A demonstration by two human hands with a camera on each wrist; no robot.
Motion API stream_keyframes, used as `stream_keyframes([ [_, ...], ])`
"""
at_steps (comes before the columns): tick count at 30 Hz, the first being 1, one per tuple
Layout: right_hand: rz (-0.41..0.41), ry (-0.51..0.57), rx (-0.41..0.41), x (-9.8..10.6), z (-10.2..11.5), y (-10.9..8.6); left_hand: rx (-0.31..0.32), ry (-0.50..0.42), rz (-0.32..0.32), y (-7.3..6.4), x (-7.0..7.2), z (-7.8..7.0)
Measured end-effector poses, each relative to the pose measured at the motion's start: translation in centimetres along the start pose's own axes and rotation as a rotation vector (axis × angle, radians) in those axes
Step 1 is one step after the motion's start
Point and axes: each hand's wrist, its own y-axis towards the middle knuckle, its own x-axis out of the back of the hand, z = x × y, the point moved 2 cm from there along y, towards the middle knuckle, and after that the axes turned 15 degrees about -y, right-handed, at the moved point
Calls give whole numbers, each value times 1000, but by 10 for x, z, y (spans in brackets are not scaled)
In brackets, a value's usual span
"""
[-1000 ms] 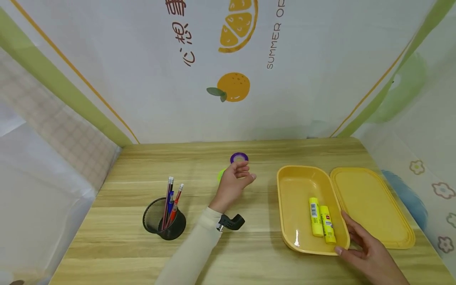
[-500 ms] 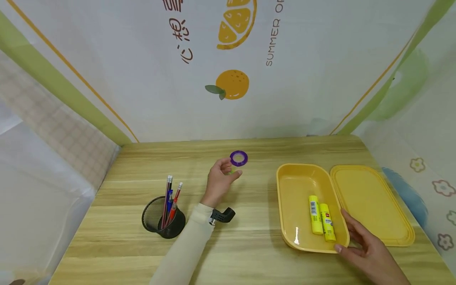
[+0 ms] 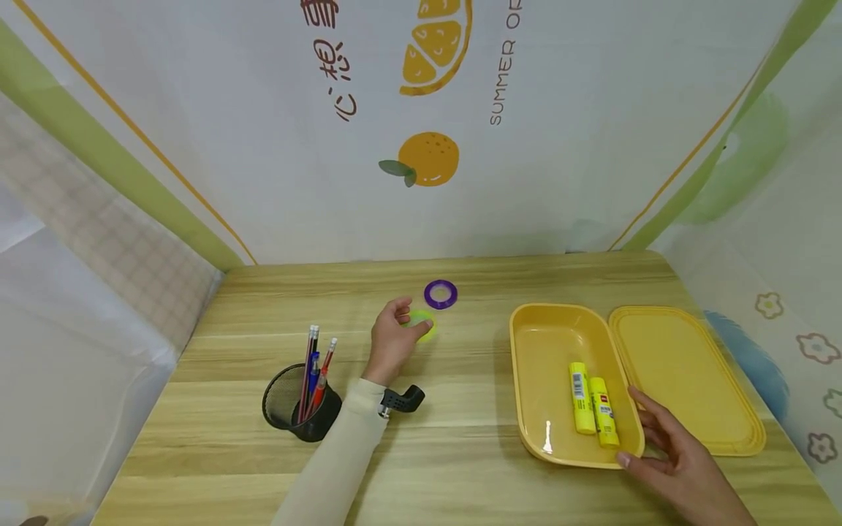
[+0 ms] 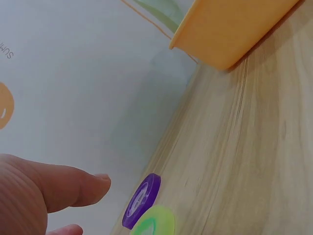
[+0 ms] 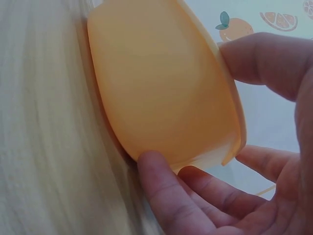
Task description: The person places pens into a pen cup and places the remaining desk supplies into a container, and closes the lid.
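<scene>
My left hand (image 3: 392,342) is held over the wooden table beside a yellow-green tape roll (image 3: 429,329), its thumb overlapping the roll in the head view. Just behind lies a purple tape roll (image 3: 451,301), flat on the wood. In the left wrist view, a gap shows between that hand's digits and both the purple roll (image 4: 152,192) and the yellow-green roll (image 4: 167,220). My right hand (image 3: 684,464) grips the near right corner of a yellow plastic box (image 3: 542,387). Fingers press the box's wall (image 5: 156,88) from below, thumb at its rim. Two glue sticks (image 3: 582,398) lie inside.
A yellow lid (image 3: 687,380) lies flat right of the box. On the left, a black mesh pen cup (image 3: 322,420) holds several pencils and pens (image 3: 316,380). A printed cloth (image 3: 316,204) hangs behind the table's back edge.
My left hand has moved left and slightly back toward me, from beside the purple roll to the yellow-green one, uncovering both rolls. The right hand keeps its hold on the box.
</scene>
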Motion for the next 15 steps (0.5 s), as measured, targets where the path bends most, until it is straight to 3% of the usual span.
stream_keyframes([
  [15,-56,27,112,8,-3,3,5,80,-36,0,7,2],
])
